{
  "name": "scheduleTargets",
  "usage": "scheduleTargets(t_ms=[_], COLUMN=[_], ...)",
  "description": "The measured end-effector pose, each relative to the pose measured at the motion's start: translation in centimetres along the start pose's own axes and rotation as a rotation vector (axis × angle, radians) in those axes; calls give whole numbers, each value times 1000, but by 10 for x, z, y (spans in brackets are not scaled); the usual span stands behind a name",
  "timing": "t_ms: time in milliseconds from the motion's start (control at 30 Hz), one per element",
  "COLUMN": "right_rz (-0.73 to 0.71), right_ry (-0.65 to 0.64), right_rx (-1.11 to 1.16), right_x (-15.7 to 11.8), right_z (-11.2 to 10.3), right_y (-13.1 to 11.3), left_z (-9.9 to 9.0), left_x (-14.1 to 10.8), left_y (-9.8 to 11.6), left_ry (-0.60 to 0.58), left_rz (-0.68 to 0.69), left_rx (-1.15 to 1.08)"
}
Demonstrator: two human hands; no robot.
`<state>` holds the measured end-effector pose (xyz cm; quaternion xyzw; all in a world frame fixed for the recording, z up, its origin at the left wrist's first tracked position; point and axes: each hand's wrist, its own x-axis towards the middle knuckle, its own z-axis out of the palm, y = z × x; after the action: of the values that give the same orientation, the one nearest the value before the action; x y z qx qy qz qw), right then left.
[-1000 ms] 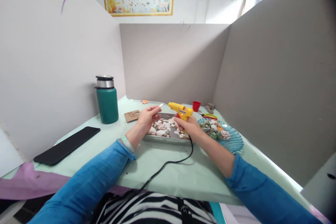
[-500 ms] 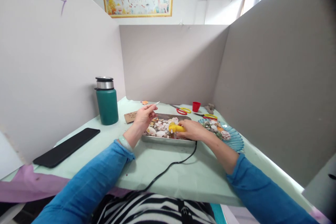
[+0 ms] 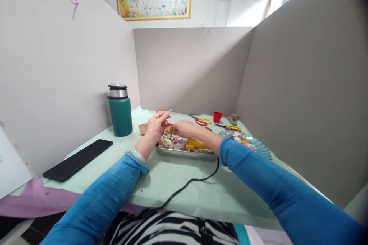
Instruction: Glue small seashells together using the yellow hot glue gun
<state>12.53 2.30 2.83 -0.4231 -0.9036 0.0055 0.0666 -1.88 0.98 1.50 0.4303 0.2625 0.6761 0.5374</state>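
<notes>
In the head view my left hand pinches a thin whitish sliver between thumb and fingertips, above the tray's left end. Its exact kind is too small to make out. My right hand reaches across the metal tray, fingers curled down at the shells on its left side. What its fingertips grip, if anything, is hidden. Shells of several sizes fill the tray. A yellow glue gun lies among them beneath my right wrist, untouched by my fingers.
A black cord runs from the tray to the front edge. A blue scalloped plate of shells stands right. Behind are scissors, more scissors and a red cup. A green bottle and black pad are left.
My right hand has let go of the yellow glue gun, which now lies in the tray, and moved left to the shells. My left hand still holds the whitish sliver.
</notes>
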Motion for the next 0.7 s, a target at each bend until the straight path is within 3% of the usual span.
scheduleTargets(t_ms=[133,300,433,533,567,633,700], right_rz=[21,29,32,47,55,72,56], right_ry=[-44,17,65,114,114,110,100], right_rx=[-1,52,160,288,376,902,1271], right_x=[33,47,39,15,5,-16,-35], right_z=[15,20,6,-8,-10,-13,-12], right_y=[-18,-22,-5,14,20,29,34], left_z=[1,1,-2,-2,-2,0,2], left_x=[0,1,3,4,3,2,0], left_y=[0,-1,0,0,0,-1,-3], left_ry=[9,14,15,11,8,-1,-15], left_rz=[13,23,44,60,60,56,58], left_rx=[7,21,5,0,5,26,54])
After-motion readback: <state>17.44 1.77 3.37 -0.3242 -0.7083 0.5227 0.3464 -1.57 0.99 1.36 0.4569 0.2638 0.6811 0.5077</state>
